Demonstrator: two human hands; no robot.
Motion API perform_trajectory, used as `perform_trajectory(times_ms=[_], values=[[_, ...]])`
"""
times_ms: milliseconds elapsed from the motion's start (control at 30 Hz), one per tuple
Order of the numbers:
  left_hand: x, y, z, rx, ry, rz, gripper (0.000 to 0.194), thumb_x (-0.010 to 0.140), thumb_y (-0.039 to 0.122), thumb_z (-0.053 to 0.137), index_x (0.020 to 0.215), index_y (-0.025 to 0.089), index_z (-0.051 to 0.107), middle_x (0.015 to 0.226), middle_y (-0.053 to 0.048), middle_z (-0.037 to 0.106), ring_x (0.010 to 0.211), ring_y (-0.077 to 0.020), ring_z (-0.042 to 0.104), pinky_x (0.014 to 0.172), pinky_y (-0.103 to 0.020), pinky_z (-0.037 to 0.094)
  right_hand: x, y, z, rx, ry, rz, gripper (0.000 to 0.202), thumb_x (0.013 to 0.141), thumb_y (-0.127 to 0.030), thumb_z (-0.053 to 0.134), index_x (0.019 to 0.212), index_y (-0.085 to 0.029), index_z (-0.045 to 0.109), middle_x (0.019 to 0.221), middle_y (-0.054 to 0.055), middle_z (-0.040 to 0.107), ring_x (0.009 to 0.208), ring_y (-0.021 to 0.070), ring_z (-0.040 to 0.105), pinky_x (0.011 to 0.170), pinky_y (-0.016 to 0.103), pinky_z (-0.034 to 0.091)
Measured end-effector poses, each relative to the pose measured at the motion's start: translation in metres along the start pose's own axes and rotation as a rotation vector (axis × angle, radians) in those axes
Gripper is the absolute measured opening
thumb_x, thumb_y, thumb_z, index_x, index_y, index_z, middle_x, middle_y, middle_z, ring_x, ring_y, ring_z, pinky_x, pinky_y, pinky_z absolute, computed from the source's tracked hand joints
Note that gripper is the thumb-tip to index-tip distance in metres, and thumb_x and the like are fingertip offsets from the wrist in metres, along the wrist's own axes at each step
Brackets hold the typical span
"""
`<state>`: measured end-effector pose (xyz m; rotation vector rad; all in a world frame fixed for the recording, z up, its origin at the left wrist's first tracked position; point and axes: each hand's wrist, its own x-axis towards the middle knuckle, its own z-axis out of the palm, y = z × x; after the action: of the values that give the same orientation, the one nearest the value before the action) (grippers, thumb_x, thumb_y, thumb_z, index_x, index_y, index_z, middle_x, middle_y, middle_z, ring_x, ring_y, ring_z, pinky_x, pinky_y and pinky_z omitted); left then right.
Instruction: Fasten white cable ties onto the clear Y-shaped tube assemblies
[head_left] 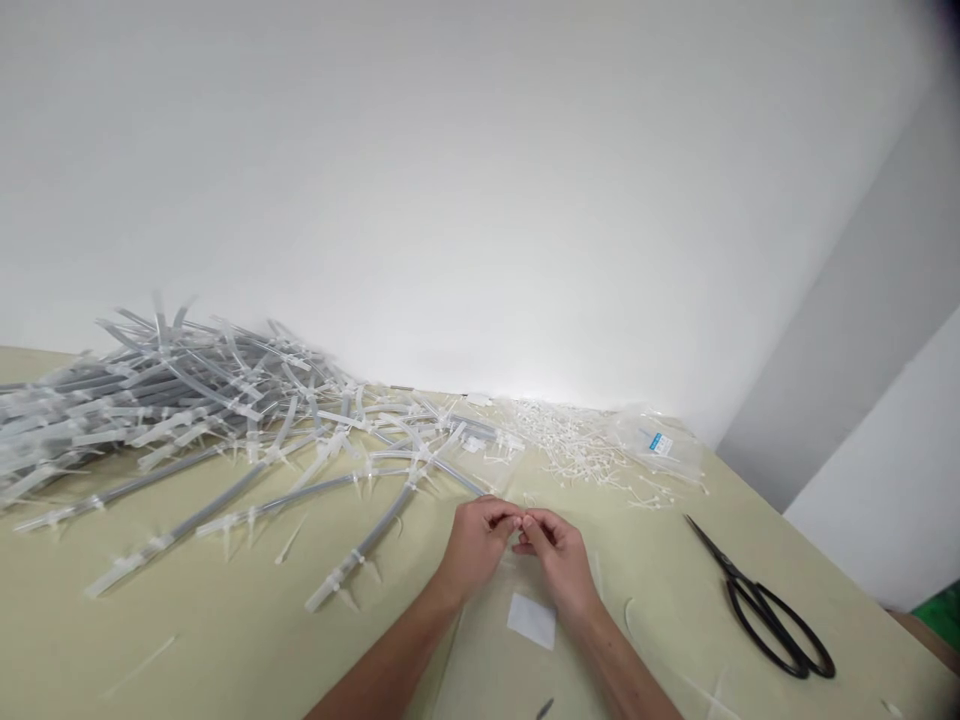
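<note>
Your left hand (476, 540) and right hand (561, 555): fingertips together, any grip impossible to tell; tubes (385, 523), leftward; scissors (766, 608), right, on your surface (247, 640)

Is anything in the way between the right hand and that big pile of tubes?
Yes: the left hand is close beside the right hand, toward the pile, and several spread-out tubes lie on the table between.
</note>
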<state>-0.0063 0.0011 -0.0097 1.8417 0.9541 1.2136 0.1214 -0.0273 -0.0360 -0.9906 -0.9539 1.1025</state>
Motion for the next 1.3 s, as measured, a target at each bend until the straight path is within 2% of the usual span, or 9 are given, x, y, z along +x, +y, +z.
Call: perform_trajectory(times_ms=[167, 367, 600, 800, 1100, 1300], values=[[0.001, -0.005, 0.006, -0.023, 0.092, 0.000, 0.017, 0.084, 0.024, 0.054, 0.086, 0.015, 0.068, 0.076, -0.004, 0.069, 0.067, -0.0147, 0.063, 0.061, -0.023, 0.049, 0.004, 0.002, 0.004, 0.169, 0.028, 0.071, 0.027, 0.071, -0.042, 0.073, 0.078, -0.016, 0.071, 0.071, 0.002, 0.062, 0.069, 0.0133, 0.055, 0.066, 0.027, 0.053], [0.000, -0.005, 0.003, 0.045, 0.107, 0.103, 0.014, 0.082, 0.017, 0.058, 0.085, 0.019, 0.071, 0.083, -0.003, 0.069, 0.077, -0.0148, 0.063, 0.071, -0.024, 0.049, 0.002, 0.003, 0.006, 0.291, 0.027, 0.148, 0.027, 0.066, -0.039, 0.077, 0.077, -0.015, 0.072, 0.075, 0.003, 0.065, 0.065, 0.0110, 0.055, 0.064, 0.026, 0.054], [-0.002, -0.006, 0.005, 0.097, 0.109, 0.173, 0.019, 0.084, 0.014, 0.055, 0.087, 0.020, 0.072, 0.082, -0.004, 0.071, 0.077, -0.0150, 0.063, 0.074, -0.025, 0.048, 0.003, 0.002, 0.004, 0.296, 0.029, 0.162, 0.029, 0.063, -0.038, 0.080, 0.076, -0.013, 0.073, 0.071, 0.003, 0.066, 0.061, 0.0102, 0.054, 0.063, 0.026, 0.055], [-0.003, -0.006, 0.003, 0.087, 0.049, 0.216, 0.023, 0.085, 0.013, 0.052, 0.089, 0.021, 0.073, 0.082, -0.003, 0.070, 0.077, -0.0146, 0.063, 0.073, -0.025, 0.048, 0.002, -0.001, -0.001, 0.238, -0.008, 0.140, 0.029, 0.065, -0.039, 0.078, 0.077, -0.013, 0.073, 0.072, 0.004, 0.066, 0.062, 0.0107, 0.053, 0.061, 0.026, 0.054], [-0.003, -0.003, 0.000, 0.026, -0.025, 0.159, 0.026, 0.085, 0.013, 0.051, 0.093, 0.023, 0.074, 0.080, -0.003, 0.069, 0.076, -0.0145, 0.063, 0.072, -0.025, 0.048, 0.001, -0.003, -0.004, 0.218, -0.039, 0.142, 0.026, 0.066, -0.035, 0.079, 0.079, -0.013, 0.074, 0.073, 0.005, 0.067, 0.063, 0.0120, 0.054, 0.061, 0.027, 0.054], [0.000, -0.007, 0.007, -0.007, 0.068, 0.065, 0.018, 0.083, 0.016, 0.055, 0.089, 0.018, 0.072, 0.082, -0.004, 0.072, 0.077, -0.0152, 0.066, 0.072, -0.024, 0.052, 0.004, 0.002, 0.000, 0.343, 0.014, 0.219, 0.022, 0.064, -0.032, 0.080, 0.075, -0.013, 0.073, 0.071, 0.003, 0.066, 0.060, 0.0101, 0.055, 0.057, 0.022, 0.053]])
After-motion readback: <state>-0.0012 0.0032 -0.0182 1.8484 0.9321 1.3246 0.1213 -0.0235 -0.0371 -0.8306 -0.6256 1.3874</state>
